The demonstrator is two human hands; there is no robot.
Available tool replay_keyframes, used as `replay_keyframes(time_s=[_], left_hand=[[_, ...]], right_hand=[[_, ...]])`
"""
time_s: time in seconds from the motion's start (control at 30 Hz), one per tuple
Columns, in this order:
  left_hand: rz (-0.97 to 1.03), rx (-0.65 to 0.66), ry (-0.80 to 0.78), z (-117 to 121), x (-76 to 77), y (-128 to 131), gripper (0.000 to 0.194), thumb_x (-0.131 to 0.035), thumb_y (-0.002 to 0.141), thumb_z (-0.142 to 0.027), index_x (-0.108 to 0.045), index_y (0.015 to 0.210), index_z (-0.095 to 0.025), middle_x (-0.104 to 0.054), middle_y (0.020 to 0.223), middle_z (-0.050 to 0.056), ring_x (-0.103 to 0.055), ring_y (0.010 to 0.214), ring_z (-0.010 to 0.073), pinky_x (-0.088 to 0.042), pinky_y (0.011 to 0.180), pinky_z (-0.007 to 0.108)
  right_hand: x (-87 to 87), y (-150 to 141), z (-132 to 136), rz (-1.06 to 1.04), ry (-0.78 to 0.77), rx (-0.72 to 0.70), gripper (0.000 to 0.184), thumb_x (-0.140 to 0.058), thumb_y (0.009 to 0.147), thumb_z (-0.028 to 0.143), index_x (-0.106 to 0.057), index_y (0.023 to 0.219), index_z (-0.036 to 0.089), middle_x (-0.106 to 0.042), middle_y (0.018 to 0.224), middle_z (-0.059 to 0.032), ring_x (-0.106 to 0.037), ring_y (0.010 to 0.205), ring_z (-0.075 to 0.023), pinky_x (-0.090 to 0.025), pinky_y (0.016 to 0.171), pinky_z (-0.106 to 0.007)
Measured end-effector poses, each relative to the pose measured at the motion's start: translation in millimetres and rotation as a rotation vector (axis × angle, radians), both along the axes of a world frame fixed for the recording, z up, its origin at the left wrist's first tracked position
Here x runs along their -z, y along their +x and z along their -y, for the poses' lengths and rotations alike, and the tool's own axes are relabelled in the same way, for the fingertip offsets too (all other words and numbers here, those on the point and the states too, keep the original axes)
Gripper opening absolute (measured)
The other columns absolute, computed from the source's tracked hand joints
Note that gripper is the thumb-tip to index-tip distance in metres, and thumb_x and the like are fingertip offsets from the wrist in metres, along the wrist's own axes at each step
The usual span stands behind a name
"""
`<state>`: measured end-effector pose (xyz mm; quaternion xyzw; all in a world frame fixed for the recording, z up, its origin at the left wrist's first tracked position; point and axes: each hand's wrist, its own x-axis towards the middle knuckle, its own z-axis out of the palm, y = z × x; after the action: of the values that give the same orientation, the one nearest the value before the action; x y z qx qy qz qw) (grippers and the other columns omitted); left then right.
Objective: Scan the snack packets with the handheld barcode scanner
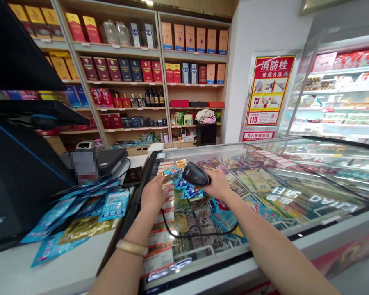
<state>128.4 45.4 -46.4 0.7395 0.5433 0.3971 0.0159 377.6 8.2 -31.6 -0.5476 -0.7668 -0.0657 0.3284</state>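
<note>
My right hand (pixel 219 183) is closed around the handle of a black barcode scanner (pixel 195 174), whose head points left over a small heap of blue snack packets (pixel 188 190) on the freezer's glass lid (pixel 295 180). The scanner's black cable (pixel 184 233) loops back toward me across the glass. My left hand (pixel 153 194) pinches one small blue packet (pixel 171 171) at its fingertips, holding it up just in front of the scanner head. A gold bracelet (pixel 132 247) sits on my left wrist.
On the white counter (pixel 64 270) to the left lie several blue and gold packets (pixel 80 217) beside a black till screen (pixel 15 180). Shelves of boxed bottles (pixel 135 69) line the back wall. A red poster (pixel 269 90) and an open chiller (pixel 341 86) stand on the right.
</note>
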Motion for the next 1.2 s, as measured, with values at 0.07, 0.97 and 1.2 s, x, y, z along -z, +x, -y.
replay_keyframes(time_s=[0.07, 0.97, 1.2], left_hand=[[0.155, -0.034, 0.056, 3, -6.0, -3, 0.016, -0.069, 0.068, -0.023, -0.069, 0.083, -0.024, -0.070, 0.102, 0.008, -0.068, 0.097, 0.0272, -0.051, 0.091, 0.038], [0.752, 0.047, 0.001, 13, -10.5, 8, 0.030, -0.068, 0.060, -0.039, -0.057, 0.080, -0.020, -0.066, 0.078, 0.002, -0.065, 0.075, 0.0185, -0.052, 0.074, 0.031], [0.757, 0.064, -0.003, 12, -7.9, 9, 0.028, -0.068, 0.061, -0.037, -0.055, 0.079, -0.020, -0.066, 0.079, 0.002, -0.066, 0.078, 0.0188, -0.053, 0.075, 0.031]], right_hand=[[0.0, 0, 0, -0.012, 0.007, 0.000, 0.024, -0.069, 0.075, 0.040, -0.069, 0.089, 0.021, -0.075, 0.086, -0.0051, -0.068, 0.087, -0.0242, -0.036, 0.073, -0.029], [-4.8, -7, 3, -0.111, -0.041, -0.149, 0.027, -0.069, 0.073, 0.033, -0.069, 0.098, 0.023, -0.076, 0.089, -0.0035, -0.069, 0.087, -0.0229, -0.042, 0.075, -0.027], [-3.4, -8, 2, -0.077, -0.013, -0.139, 0.024, -0.072, 0.073, 0.036, -0.070, 0.093, 0.023, -0.075, 0.083, -0.0033, -0.068, 0.078, -0.0216, -0.040, 0.072, -0.027]])
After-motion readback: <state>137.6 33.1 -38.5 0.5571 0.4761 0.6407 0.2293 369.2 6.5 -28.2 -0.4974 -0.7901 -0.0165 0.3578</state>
